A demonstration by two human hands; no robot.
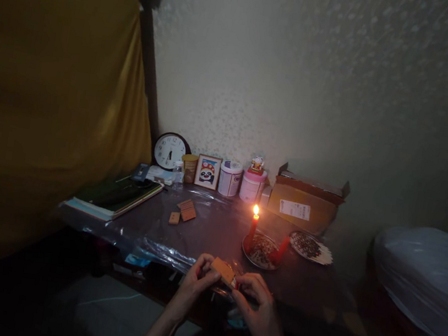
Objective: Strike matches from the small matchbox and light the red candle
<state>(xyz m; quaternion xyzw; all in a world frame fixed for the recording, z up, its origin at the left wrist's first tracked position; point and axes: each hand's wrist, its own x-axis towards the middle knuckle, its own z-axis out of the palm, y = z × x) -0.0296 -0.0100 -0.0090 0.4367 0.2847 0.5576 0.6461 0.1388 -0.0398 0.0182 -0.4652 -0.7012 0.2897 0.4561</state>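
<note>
A cardboard matchbox (223,269) is tilted in the air over the table's near edge, its right end slid open with pale matches (234,283) showing. My left hand (197,276) is closed around its left end, thumb along the near side. At the open end, the fingers of my right hand (256,298) are pinched together against the tray; whether a single match is between them cannot be made out. Just beyond stands a lit red candle (253,228) on a metal plate (259,265). A shorter red candle (282,248), unlit, leans on the same plate.
Used matches lie on a second plate (308,246) at the right. More matchboxes (187,210) rest left of centre. Along the wall stand a clock (171,151), a framed picture (207,172), tubs (229,180) and a cardboard box (306,202). A yellow curtain (60,84) hangs left.
</note>
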